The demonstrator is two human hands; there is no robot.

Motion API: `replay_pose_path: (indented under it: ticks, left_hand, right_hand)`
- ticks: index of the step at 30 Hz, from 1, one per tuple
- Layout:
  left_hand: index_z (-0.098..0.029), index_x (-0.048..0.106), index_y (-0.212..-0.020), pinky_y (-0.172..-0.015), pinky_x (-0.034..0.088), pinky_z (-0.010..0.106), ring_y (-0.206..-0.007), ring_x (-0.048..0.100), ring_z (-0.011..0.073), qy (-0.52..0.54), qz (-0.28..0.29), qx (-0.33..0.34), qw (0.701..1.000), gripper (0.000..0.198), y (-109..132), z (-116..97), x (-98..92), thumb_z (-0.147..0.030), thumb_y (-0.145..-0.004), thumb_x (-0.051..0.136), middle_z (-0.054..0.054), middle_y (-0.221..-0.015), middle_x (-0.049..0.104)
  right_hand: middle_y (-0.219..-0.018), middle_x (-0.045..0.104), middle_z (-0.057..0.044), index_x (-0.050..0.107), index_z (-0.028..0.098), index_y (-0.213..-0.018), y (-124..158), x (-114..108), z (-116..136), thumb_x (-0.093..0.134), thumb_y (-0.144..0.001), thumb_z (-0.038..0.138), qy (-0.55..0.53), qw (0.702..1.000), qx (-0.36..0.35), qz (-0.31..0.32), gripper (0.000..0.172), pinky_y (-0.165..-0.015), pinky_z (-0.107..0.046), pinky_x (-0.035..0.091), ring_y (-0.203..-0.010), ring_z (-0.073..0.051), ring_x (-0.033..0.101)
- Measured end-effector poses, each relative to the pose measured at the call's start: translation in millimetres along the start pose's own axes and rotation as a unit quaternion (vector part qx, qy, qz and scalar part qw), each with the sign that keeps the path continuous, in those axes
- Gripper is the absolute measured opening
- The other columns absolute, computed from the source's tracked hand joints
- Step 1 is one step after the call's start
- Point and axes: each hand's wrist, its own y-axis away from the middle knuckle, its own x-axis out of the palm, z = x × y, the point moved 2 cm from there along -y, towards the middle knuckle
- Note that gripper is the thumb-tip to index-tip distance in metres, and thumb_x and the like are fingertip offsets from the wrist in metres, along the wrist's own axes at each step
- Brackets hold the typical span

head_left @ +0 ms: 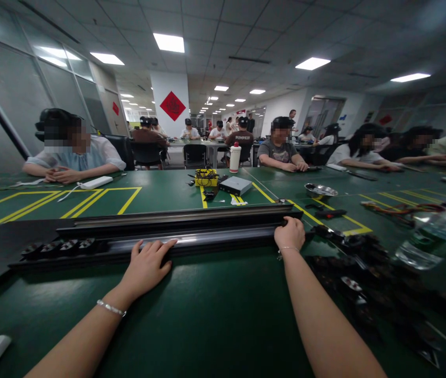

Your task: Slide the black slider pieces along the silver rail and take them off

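A long black metal track [215, 239] lies across the green table before me. Several round black socket modules [69, 245] sit in its left part. My left hand [150, 265] rests on the near side of the track with its fingers spread and nothing gripped. At the right end of the track, my right hand [290, 233] is closed, its fingers curled over the end. A bit of black shows at its fingertips, but what it holds is mostly hidden. Behind the first track lies a second long rail [183, 214], roughly parallel.
Dark loose parts [368, 262] are heaped at right, near a clear plastic bottle [423, 241]. Farther back stand a metal bowl [320, 190], a grey box [235, 185], a yellow box with cables [206, 177] and a white bottle [234, 158]. People sit across the table.
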Motion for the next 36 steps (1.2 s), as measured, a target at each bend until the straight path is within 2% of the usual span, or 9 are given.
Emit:
replay_pose_path:
  ticks: [3,7,11,16,21,29,36]
  left_hand:
    - [-0.03,0.043,-0.131,-0.105,0.015,0.052,-0.107,0.051,0.0232,0.0,-0.003,0.002,1.0,0.051,0,0,1.0,-0.034,-0.08,0.042,0.005,-0.107,0.06]
    - [-0.031,0.043,-0.131,-0.105,0.015,0.051,-0.106,0.051,0.0228,0.004,-0.007,0.0,1.0,0.051,0,2,2.1,-0.034,-0.08,0.043,0.004,-0.107,0.061]
    - [-0.031,0.044,-0.13,-0.105,0.015,0.051,-0.106,0.052,0.0229,0.006,-0.005,-0.002,1.0,0.051,0,1,0.9,-0.033,-0.08,0.043,0.004,-0.106,0.061]
    - [-0.03,0.044,-0.13,-0.105,0.015,0.051,-0.105,0.051,0.0224,0.006,-0.008,0.002,1.0,0.05,1,0,0.0,-0.033,-0.08,0.043,0.004,-0.105,0.061]
    - [-0.03,0.044,-0.13,-0.105,0.015,0.051,-0.105,0.052,0.0228,0.005,-0.007,0.0,1.0,0.051,0,2,2.5,-0.034,-0.08,0.044,0.004,-0.106,0.061]
    - [-0.03,0.044,-0.13,-0.105,0.014,0.051,-0.105,0.051,0.0225,0.013,-0.013,0.002,1.0,0.051,0,2,3.6,-0.033,-0.08,0.044,0.004,-0.106,0.061]
    - [-0.03,0.044,-0.13,-0.104,0.015,0.051,-0.105,0.051,0.0233,0.016,-0.015,0.002,1.0,0.05,0,1,2.6,-0.032,-0.079,0.044,0.005,-0.106,0.061]
  right_hand:
    - [-0.132,0.041,-0.014,0.057,0.018,-0.116,-3,-1,-3,0.044,-0.078,0.017,0.002,1.0,0.015,-0.01,0.041,-0.097,-0.043,0.035,-0.119,-0.03,0.041]
    - [-0.141,0.028,-0.016,0.053,0.017,-0.122,-8,-3,-7,0.044,-0.079,0.021,0.012,0.999,0.043,-0.014,0.044,-0.099,-0.049,0.031,-0.129,-0.037,0.025]
    - [-0.146,0.019,-0.016,0.047,0.019,-0.128,-14,-6,-10,0.041,-0.082,0.024,0.026,0.995,0.089,0.036,0.047,-0.099,-0.053,0.03,-0.132,-0.042,0.015]
    - [-0.148,0.015,-0.013,0.042,0.023,-0.132,-25,-9,-11,0.037,-0.084,0.028,0.054,0.987,0.118,0.092,0.048,-0.099,-0.055,0.029,-0.134,-0.042,0.01]
    - [-0.146,0.018,-0.012,0.04,0.027,-0.133,-34,-10,-12,0.038,-0.084,0.027,0.07,0.98,0.123,0.14,0.049,-0.097,-0.056,0.032,-0.132,-0.042,0.012]
    - [-0.139,0.03,-0.015,0.041,0.025,-0.132,-40,-16,-19,0.044,-0.08,0.032,0.086,0.98,0.113,0.141,0.053,-0.091,-0.05,0.038,-0.123,-0.038,0.028]
    - [-0.133,0.037,-0.017,0.043,0.024,-0.131,-50,-21,-20,0.043,-0.08,0.03,0.125,0.976,0.095,0.152,0.051,-0.086,-0.046,0.04,-0.119,-0.038,0.033]
